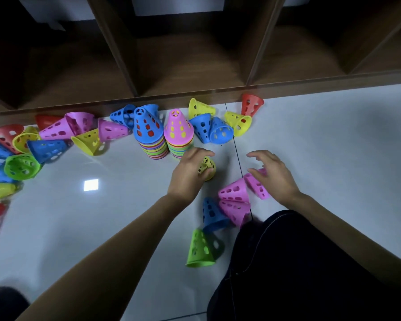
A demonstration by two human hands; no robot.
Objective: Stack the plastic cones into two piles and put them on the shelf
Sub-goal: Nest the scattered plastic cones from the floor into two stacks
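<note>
Just in front of the pink-topped pile (pixel 178 133), the left hand (pixel 189 172) curls round a yellow cone (pixel 208 168), probably to cap that pile, while right of it the right hand (pixel 274 176) spreads, holding nothing, over a pink cone (pixel 258 186), likely next.

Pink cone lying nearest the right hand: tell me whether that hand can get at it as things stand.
Probably yes. The right hand is spread open directly over the pink cone, and nothing lies between them or on top of the cone.
</note>
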